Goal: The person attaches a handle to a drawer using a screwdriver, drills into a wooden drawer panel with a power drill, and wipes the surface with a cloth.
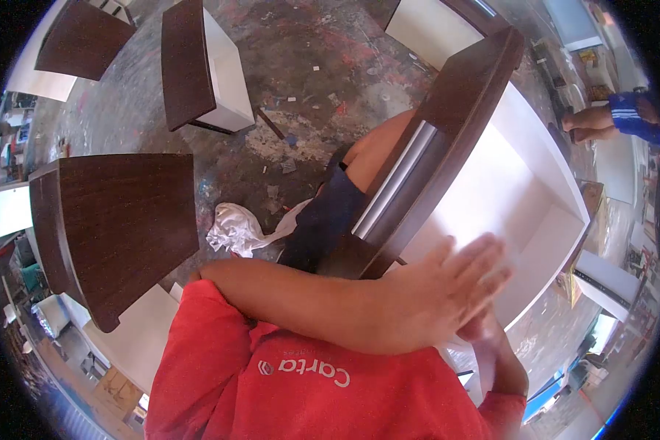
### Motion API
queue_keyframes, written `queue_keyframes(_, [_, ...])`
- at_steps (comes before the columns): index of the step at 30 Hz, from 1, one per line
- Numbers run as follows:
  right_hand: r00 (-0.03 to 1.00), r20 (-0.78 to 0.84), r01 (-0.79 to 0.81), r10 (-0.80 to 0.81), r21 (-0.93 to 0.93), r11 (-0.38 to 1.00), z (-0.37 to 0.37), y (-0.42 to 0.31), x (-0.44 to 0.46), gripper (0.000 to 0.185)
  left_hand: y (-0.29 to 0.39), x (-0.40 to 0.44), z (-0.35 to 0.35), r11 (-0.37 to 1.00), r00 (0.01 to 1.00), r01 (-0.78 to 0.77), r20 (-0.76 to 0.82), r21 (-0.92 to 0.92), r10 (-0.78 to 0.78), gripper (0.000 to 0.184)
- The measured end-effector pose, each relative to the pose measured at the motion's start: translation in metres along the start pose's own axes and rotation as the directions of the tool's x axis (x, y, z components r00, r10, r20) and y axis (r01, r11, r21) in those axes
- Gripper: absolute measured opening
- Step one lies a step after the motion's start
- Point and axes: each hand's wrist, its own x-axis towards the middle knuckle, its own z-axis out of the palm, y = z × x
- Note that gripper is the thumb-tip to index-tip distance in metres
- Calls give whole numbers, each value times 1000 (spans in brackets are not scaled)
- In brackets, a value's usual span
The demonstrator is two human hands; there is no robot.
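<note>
Head view, nearest first: one red shirt (293, 396), mine, with my left forearm (293, 297) laid across it to bring both hands together at the drawer. Left hand (455, 293): fingers extended, blurred, closed on nothing that I could make out. Right hand (484, 326): just beneath the left and largely hidden by it; whether its fingers were apart or clamped on anything, I could not tell. One drawer (521, 169), white inside, dark brown front (469, 88), silver handle (394, 180): tilted alongside my bare leg (378, 150) and dark shorts (319, 231), probably so the leg could brace it and the interior stay within reach. One crumpled white cloth (235, 229), on the floor (293, 44) beside me, perhaps kept near for wiping. One large brown-fronted unit (128, 227), to my left. Farther out, three more brown-and-white pieces: one upright (188, 66), one at upper left (88, 40), one beyond my drawer (433, 33), spaced apart, likely for working room. Far right: another person's legs (594, 121), below blue shorts (631, 116).
</note>
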Motion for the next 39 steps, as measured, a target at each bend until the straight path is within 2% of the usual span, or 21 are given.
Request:
queue_keyframes(2, [969,-49,223,-240,-230,947,6,-3,4,52,-1,5,-9,958,991,-126,-78,-257,110,71])
queue_keyframes(4, [775,10,496,-631,-629,599,13,-9,13,55,-4,12,-48,814,969,-248,-131,-526,210,73])
queue_keyframes(5, [667,109,515,-737,-782,350,13,-10,17,56,-30,8,-63,761,957,-288,-145,-581,251,75])
queue_keyframes(7, [507,276,447,-816,-894,-24,9,-10,19,59,-59,0,-89,887,947,-240,-297,-394,125,89])
queue_keyframes(9, [459,306,435,-834,-896,-90,12,-14,17,56,-68,-8,-90,984,892,42,-436,-174,-116,107])
queue_keyframes(10, [433,324,429,-842,-895,-124,13,-17,17,55,-78,-14,-77,967,883,162,-409,-195,-230,112])
queue_keyframes(11, [364,359,425,-859,-885,-189,17,-20,20,46,-79,-18,-65,882,871,206,-332,-424,-362,117])
queue_keyframes(13, [379,362,454,-852,-875,-170,19,-21,20,47,-71,-19,-57,594,826,343,-67,-728,-560,116])
queue_keyframes(15, [433,355,512,-829,-854,-98,20,-25,19,44,-67,-16,-55,569,827,285,-102,-771,-553,110])
queue_keyframes(18, [572,131,675,-810,-636,374,22,-16,26,39,-71,-15,-54,572,846,253,-108,-780,-522,102])
queue_keyframes(19, [756,58,559,-652,-577,596,25,-24,15,31,-70,-13,-54,560,842,260,-99,-786,-530,102])
queue_keyframes(20, [850,15,480,-527,-436,761,25,-31,12,30,-70,-13,-56,549,836,267,-94,-792,-541,102])
queue_keyframes(23, [993,74,90,-93,33,995,16,-49,18,34,-71,-14,-57,559,831,314,-62,-768,-553,104])
queue_keyframes(25, [959,243,-213,145,283,935,5,-60,25,44,-70,-13,-59,548,829,322,-50,-772,-557,106])
queue_keyframes(28, [968,237,-132,88,176,976,3,-61,16,36,-69,-12,-58,537,819,340,-37,-772,-573,107])
queue_keyframes(29, [985,130,128,-117,-79,989,8,-56,13,38,-67,-10,-59,531,813,351,-30,-771,-581,108])
queue_keyframes(30, [936,79,348,-343,-350,869,14,-52,11,40,-66,-8,-60,530,810,358,-27,-768,-586,108])
queue_keyframes(31, [828,90,489,-554,-598,635,19,-48,12,42,-68,-7,-60,530,812,364,-18,-766,-583,108])
queue_keyframes(34, [458,218,454,-862,-891,16,18,-48,26,40,-73,-9,-59,515,815,373,7,-772,-579,108])
queue_keyframes(37, [511,190,530,-838,-837,133,24,-37,24,30,-70,-11,-56,473,800,361,6,-804,-600,108])
queue_keyframes(39, [690,108,519,-716,-763,385,26,-37,21,31,-68,-9,-56,446,793,350,7,-824,-609,108])
